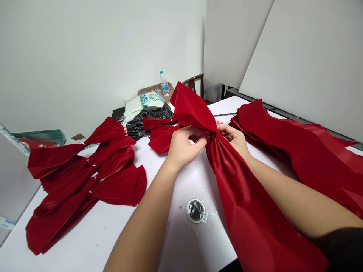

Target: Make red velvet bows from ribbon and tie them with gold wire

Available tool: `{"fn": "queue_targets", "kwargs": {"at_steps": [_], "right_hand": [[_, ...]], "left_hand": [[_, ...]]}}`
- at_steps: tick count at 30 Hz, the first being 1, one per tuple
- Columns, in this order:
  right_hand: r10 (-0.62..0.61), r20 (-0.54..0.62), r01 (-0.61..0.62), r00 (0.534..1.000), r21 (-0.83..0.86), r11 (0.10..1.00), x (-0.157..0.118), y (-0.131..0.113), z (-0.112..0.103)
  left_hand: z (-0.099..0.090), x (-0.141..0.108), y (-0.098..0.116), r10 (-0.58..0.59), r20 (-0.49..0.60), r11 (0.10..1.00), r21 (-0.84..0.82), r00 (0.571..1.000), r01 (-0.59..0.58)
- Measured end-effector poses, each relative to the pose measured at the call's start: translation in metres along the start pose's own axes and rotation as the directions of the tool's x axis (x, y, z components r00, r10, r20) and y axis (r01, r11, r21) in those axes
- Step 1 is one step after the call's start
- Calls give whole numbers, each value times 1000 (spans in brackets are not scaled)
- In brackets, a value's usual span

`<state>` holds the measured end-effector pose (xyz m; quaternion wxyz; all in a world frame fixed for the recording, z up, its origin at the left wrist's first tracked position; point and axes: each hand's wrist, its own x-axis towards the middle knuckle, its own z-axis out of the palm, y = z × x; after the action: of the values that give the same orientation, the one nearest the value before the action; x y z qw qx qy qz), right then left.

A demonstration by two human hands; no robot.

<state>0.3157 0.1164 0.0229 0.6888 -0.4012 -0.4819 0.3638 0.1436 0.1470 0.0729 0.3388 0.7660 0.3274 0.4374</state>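
Note:
A long red cloth (244,196) is gathered at a narrow point over the middle of the white table (113,234). Its upper end fans out above my hands and its lower end runs down to the front right. My left hand (185,145) pinches the gather from the left, thumb and fingers pressed together. From the right, my right hand (234,139) holds the same gather, its fingertips partly hidden behind the cloth. Several red bows (113,166), tied at their middles, lie overlapping on the left. Another tied red piece (163,138) lies just beyond my left hand.
Stacked flat red cloths (300,147) lie on the right. A round metal-rimmed fitting (196,210) sits in the tabletop near the front. Farther back are a black plastic bag (146,119), a water bottle (164,84), a packet (152,99) and a wooden chair (195,83).

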Motion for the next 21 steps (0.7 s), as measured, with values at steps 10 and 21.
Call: {"fn": "queue_targets", "kwargs": {"at_steps": [10, 21], "right_hand": [[-40, 99, 41, 994, -12, 999, 0, 1, -4], [41, 248, -49, 968, 29, 998, -4, 1, -3]], "left_hand": [[-4, -1, 0, 129, 25, 991, 14, 991, -130], [-7, -1, 2, 205, 46, 970, 126, 978, -209]]}}
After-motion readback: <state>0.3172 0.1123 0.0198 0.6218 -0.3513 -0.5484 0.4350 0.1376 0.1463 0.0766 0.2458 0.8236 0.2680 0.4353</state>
